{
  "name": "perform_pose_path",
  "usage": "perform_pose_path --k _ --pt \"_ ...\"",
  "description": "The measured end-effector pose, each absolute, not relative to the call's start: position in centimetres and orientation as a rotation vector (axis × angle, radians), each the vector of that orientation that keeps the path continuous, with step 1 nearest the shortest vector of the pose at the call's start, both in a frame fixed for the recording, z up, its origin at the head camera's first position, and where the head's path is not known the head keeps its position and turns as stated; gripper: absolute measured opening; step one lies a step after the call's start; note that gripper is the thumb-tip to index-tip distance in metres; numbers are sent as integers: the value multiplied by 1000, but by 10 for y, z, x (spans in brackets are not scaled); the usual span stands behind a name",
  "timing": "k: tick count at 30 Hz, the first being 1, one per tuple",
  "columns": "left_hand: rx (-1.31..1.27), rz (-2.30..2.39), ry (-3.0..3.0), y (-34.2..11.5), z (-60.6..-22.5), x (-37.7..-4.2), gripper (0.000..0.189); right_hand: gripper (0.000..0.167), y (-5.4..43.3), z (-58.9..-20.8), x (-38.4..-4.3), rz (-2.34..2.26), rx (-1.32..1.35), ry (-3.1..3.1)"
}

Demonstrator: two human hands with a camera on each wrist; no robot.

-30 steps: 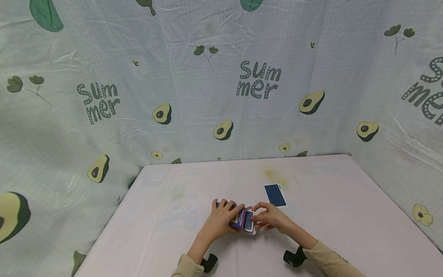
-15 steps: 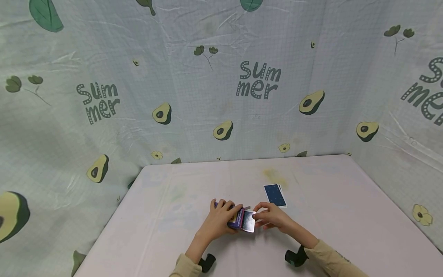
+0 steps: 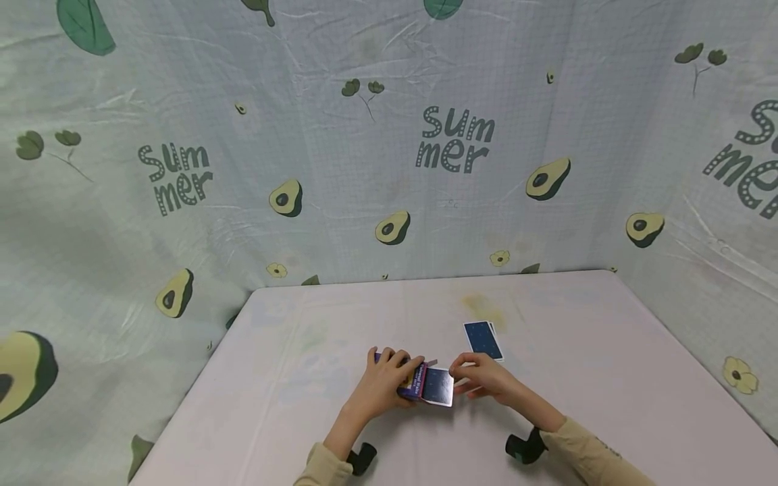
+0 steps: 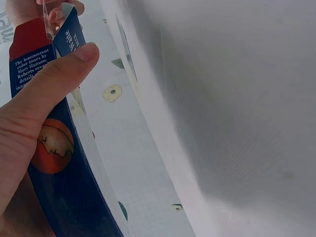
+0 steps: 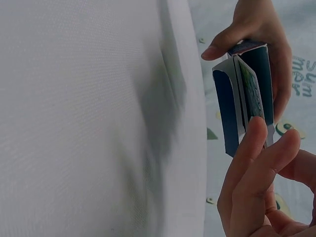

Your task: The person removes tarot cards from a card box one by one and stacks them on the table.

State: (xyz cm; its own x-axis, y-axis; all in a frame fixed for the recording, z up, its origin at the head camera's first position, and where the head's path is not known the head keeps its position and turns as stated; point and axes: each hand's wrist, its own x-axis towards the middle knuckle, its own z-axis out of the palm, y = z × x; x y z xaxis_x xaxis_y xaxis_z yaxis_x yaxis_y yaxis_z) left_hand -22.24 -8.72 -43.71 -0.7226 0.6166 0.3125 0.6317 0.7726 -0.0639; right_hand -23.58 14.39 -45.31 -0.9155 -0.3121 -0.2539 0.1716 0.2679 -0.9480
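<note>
My left hand point(image 3: 378, 386) grips a dark blue and purple card box point(image 3: 413, 382), thumb along its printed side in the left wrist view. The box lies tilted, its open end toward my right hand point(image 3: 486, 379). A dark-backed card point(image 3: 438, 387) with a pale border sticks well out of that end. My right fingertips pinch its outer edge. In the right wrist view the card's colourful picture side point(image 5: 250, 89) shows beside the box's open flap. Part of the box is hidden under my left fingers.
Blue-backed cards point(image 3: 483, 339) lie overlapping just beyond my right hand. A white cloth covers the table point(image 3: 340, 324), which ends at the back against an avocado-print curtain point(image 3: 340, 155). Black wrist cameras point(image 3: 526, 447) hang by both forearms.
The card has slid farther out of the box to the right, drawn along by my right hand. My left hand keeps its grip on the box, shifting only slightly left.
</note>
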Motion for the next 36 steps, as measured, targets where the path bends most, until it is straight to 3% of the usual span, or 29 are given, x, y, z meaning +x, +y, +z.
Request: perform_pose_path --k 10,23,36 --pt "-943 -52 -2686 -89 -439 -222 74 26 152 -451 -235 -1664 -101 2142" --pt "-928 -65 -2724 -88 -436 -218 74 44 162 -448 -236 -1620 -174 2138" --pt "-937 -59 -2686 -89 -438 -219 74 43 172 -449 -235 -1616 -141 2125"
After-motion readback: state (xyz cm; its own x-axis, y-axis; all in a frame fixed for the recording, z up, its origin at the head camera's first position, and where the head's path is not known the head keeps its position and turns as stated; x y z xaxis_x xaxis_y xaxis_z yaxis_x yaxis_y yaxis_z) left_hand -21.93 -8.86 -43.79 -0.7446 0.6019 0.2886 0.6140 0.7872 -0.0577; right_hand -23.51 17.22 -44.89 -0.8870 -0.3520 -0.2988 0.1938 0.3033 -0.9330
